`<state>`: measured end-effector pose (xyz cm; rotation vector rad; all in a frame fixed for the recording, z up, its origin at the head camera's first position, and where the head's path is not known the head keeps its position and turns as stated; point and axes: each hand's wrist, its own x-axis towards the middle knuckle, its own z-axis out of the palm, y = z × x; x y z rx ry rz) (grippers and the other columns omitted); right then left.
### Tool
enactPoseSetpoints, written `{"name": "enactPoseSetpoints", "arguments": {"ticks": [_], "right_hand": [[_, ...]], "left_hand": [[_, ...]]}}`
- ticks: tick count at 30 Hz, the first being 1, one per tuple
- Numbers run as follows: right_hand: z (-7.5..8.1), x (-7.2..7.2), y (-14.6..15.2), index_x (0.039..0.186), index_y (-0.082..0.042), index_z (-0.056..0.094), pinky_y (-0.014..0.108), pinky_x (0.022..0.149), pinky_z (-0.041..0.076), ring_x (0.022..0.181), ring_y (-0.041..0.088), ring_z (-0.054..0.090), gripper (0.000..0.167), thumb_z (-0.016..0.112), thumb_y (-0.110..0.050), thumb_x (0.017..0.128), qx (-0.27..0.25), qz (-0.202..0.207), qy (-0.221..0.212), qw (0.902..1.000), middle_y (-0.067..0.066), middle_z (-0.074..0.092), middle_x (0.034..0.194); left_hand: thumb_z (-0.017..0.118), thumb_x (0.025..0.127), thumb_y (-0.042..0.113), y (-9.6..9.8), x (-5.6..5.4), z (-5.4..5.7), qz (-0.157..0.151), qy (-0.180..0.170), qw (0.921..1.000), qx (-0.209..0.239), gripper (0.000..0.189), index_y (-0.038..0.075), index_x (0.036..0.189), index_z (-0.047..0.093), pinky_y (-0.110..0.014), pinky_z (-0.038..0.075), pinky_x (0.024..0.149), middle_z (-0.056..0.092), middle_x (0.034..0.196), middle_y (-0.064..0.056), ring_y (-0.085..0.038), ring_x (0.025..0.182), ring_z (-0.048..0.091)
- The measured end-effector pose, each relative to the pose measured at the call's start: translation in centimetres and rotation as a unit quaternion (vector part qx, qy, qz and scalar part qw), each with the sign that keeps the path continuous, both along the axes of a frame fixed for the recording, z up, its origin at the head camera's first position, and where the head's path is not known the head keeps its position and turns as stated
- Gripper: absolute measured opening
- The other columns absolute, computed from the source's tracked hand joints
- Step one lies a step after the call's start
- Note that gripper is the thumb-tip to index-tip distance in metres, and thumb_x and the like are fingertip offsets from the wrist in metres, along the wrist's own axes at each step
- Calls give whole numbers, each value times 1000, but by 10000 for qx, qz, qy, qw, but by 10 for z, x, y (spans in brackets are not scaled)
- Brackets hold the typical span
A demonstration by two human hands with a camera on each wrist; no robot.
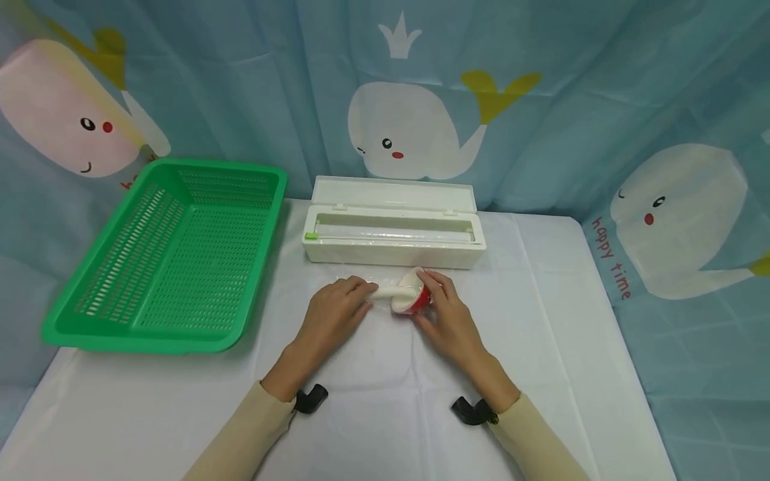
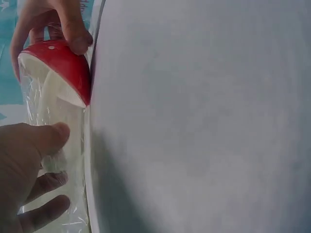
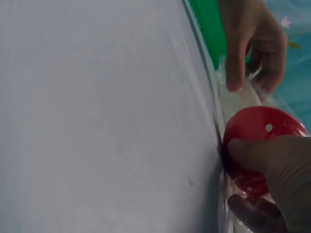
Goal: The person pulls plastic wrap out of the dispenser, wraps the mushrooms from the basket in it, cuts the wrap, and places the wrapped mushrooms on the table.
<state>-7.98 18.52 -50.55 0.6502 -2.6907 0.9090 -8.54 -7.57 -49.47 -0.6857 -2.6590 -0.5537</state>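
A toy mushroom with a red, white-dotted cap (image 1: 423, 300) and a white stem (image 1: 390, 292) lies on its side over the table, its stem pointing left. Clear cling film (image 2: 75, 216) covers the underside of the cap and runs along the stem. My left hand (image 1: 337, 310) pinches the film at the stem's far end between thumb and fingers. On the other side, my right hand (image 1: 451, 324) grips the cap, thumb on its red top in the right wrist view. Just behind the hands stands a white cling film dispenser (image 1: 394, 254), lid raised, with a film roll inside.
A large green plastic basket (image 1: 240, 314) stands at the left of the white-covered table (image 1: 541, 374). A small green slider (image 1: 311, 236) sits at the dispenser's left end. Behind everything hangs a blue curtain (image 1: 252, 100) printed with whales.
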Motion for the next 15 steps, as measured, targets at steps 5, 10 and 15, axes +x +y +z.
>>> {"name": "enactPoseSetpoints", "arguments": {"ticks": [5,10,15], "right_hand": [[4,0,1,158,-19,45,43,91,63,108,28,73,91,92,-11,81,25,3,15,10000,11,56,146],[12,3,4,159,-20,45,39,86,64,104,23,71,93,93,-16,81,-73,158,-39,9998,11,56,138],[21,5,6,161,-16,42,36,83,64,99,22,70,98,95,-19,79,-120,316,-63,9994,11,57,131]], "left_hand": [[84,90,13,-3,2,5,-53,36,10000,30,30,14,119,78,-37,62,82,78,108,-1,-21,97,76],[82,91,14,-9,8,11,-175,177,9997,45,30,13,121,79,-39,63,87,80,111,-2,-22,102,77],[83,89,14,-15,13,20,-284,545,9981,72,30,12,119,79,-37,62,84,82,108,-2,-21,98,78]]}}
